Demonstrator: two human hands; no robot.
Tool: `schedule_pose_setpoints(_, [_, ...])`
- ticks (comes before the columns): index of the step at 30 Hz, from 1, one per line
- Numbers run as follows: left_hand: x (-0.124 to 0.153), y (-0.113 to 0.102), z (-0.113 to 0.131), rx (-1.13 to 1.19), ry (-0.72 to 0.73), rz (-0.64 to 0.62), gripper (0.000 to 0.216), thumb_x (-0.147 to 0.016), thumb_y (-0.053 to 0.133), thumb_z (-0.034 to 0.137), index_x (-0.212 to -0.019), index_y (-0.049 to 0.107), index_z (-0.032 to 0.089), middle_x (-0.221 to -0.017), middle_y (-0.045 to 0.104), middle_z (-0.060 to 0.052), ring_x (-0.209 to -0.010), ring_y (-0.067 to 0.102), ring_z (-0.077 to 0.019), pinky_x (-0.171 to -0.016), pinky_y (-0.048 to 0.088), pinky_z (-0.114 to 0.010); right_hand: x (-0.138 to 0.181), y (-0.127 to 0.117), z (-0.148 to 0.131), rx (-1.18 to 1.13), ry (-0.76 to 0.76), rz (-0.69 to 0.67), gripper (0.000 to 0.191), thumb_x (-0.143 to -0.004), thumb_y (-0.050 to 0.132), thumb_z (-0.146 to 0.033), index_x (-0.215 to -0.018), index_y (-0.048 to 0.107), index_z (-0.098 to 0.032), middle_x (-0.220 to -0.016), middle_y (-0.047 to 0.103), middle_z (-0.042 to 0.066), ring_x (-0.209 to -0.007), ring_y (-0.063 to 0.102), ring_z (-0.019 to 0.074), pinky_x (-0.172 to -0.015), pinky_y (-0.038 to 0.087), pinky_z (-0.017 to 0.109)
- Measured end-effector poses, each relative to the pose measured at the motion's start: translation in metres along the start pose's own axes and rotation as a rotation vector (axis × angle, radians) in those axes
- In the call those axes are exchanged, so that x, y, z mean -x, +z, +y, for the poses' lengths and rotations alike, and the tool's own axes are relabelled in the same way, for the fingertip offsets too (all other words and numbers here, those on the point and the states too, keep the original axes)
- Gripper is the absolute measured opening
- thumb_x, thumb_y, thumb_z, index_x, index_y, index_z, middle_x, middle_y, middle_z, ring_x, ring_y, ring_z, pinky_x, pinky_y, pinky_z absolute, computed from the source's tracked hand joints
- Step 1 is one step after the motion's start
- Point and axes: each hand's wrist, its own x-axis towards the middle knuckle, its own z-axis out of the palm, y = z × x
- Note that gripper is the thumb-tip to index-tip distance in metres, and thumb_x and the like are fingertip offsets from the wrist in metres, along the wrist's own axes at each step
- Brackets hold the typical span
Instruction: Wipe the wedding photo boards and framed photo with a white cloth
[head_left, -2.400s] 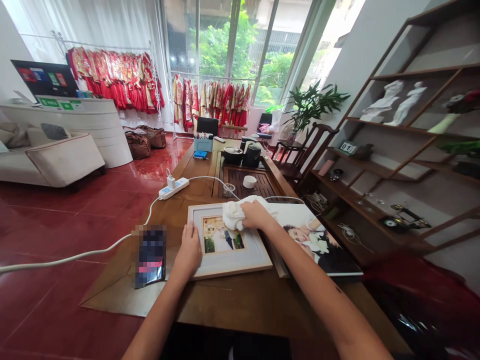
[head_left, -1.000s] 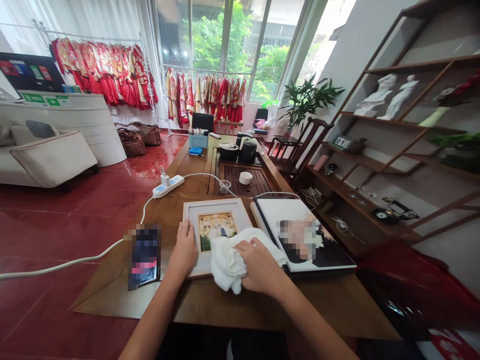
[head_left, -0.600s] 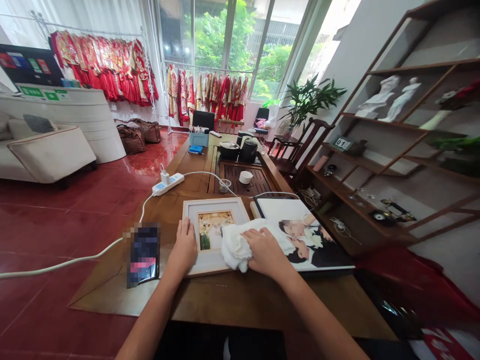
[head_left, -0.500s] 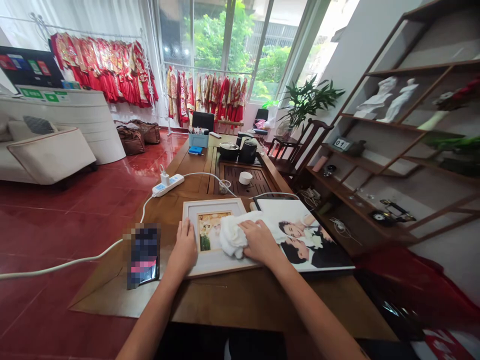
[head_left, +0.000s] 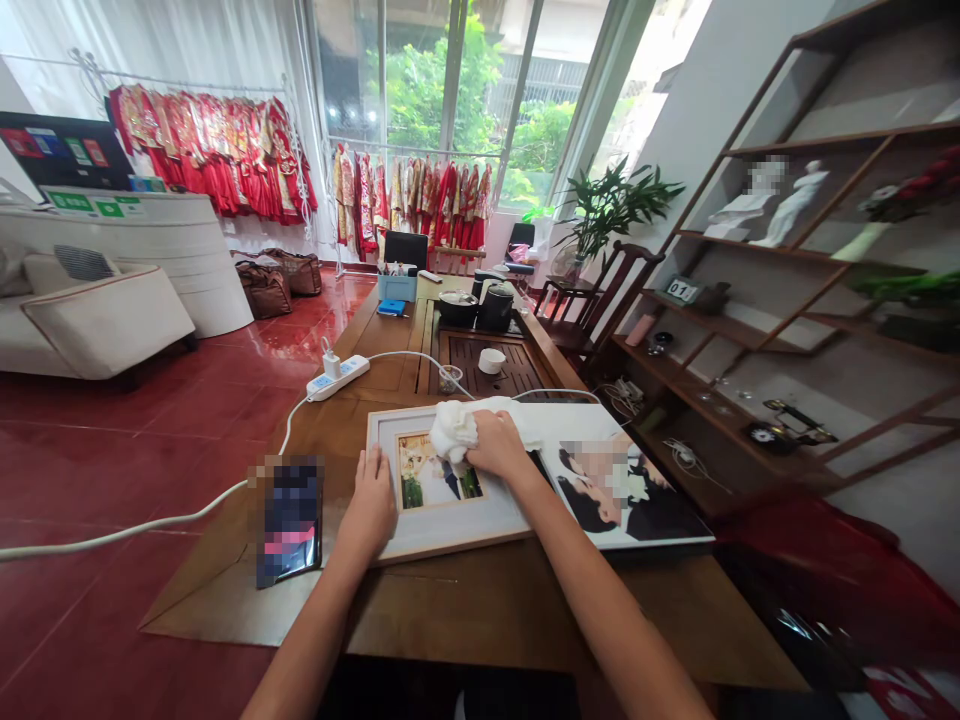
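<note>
— White-bordered wooden picture frame [head_left: 442, 490] first: where does it lie?

— Flat on the brown wooden table [head_left: 480, 600], straight ahead at twelve o'clock from the person. At its nine o'clock a dark phone [head_left: 289, 518] lies on the table, and a white power strip [head_left: 337, 377] with its cable sits at about eleven o'clock, farther off.

— And the hands?

— Going left to right: the left hand [head_left: 371, 505] lies spread and flat on the frame's left border, pressing it down. The right hand [head_left: 496, 445] is closed over a crumpled white cloth [head_left: 454, 432], bunched on the glass at the frame's upper right, about one o'clock from the photo in its middle.

— What lies beyond that?

— At the frame's three o'clock, a large unframed photo print [head_left: 622, 480], just beside it and partly under the right forearm.

— How far along is the wiping?

— Hard to judge. The cloth sits at the top edge, so the lower glass and the near border look yet to be covered; I can see no dust or streaks either way.
</note>
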Motion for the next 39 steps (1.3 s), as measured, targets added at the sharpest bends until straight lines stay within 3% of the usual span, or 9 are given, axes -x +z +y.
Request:
schedule_pose_setpoints(14, [0.001,-0.006,0.008,-0.034,0.008,0.008,0.054,-0.078,0.034,0.001,-0.131,0.047,-0.001,-0.148,0.032,-0.023,-0.143,0.011,-0.0319,-0.114,0.027,-0.049,0.109,-0.013,-0.035,-0.209,-0.145,-0.063,0.021,-0.066,0.059,-0.025,-0.087,0.058,-0.020,-0.095,0.063,0.006,-0.095,0.054,0.0230,-0.093,0.026,0.037])
schedule_pose_setpoints(22, [0.003,-0.005,0.006,-0.024,0.051,0.008,0.057,-0.077,0.032,-0.001,-0.132,0.045,0.001,-0.148,0.034,-0.023,-0.143,0.013,-0.0316,-0.113,0.029,-0.051,0.115,-0.016,-0.038,-0.243,-0.115,-0.059,0.028,-0.062,0.058,-0.022,-0.090,0.057,-0.020,-0.098,0.063,0.007,-0.098,0.053,0.0245,-0.095,0.026,0.038])
schedule_pose_setpoints(28, [0.012,-0.004,0.001,-0.019,0.086,0.014,0.057,-0.077,0.033,-0.001,-0.132,0.046,0.003,-0.148,0.034,-0.021,-0.143,0.015,-0.0311,-0.113,0.030,-0.050,0.130,-0.018,-0.046,-0.265,-0.102,-0.056,0.023,-0.066,0.057,-0.024,-0.089,0.057,-0.021,-0.096,0.062,0.006,-0.096,0.053,0.0240,-0.095,0.025,0.039])
schedule_pose_setpoints(32, [0.022,-0.007,0.001,-0.001,0.103,0.002,0.060,-0.077,0.033,-0.001,-0.135,0.044,0.008,-0.150,0.033,-0.018,-0.143,0.016,-0.0303,-0.112,0.031,-0.051,0.142,-0.020,-0.051,-0.275,-0.097,-0.088,0.025,-0.067,0.057,-0.026,-0.092,0.058,-0.022,-0.098,0.062,0.006,-0.100,0.051,0.0250,-0.095,0.025,0.039])
schedule_pose_setpoints(39, [0.039,-0.015,0.005,-0.004,0.091,-0.032,0.058,-0.078,0.032,-0.001,-0.134,0.046,0.006,-0.151,0.030,-0.019,-0.142,0.016,-0.0322,-0.112,0.032,-0.051,0.162,-0.024,-0.060,-0.288,-0.061,-0.127,0.039,-0.068,0.057,-0.026,-0.107,0.059,-0.023,-0.101,0.062,0.006,-0.101,0.050,0.0253,-0.096,0.025,0.040])
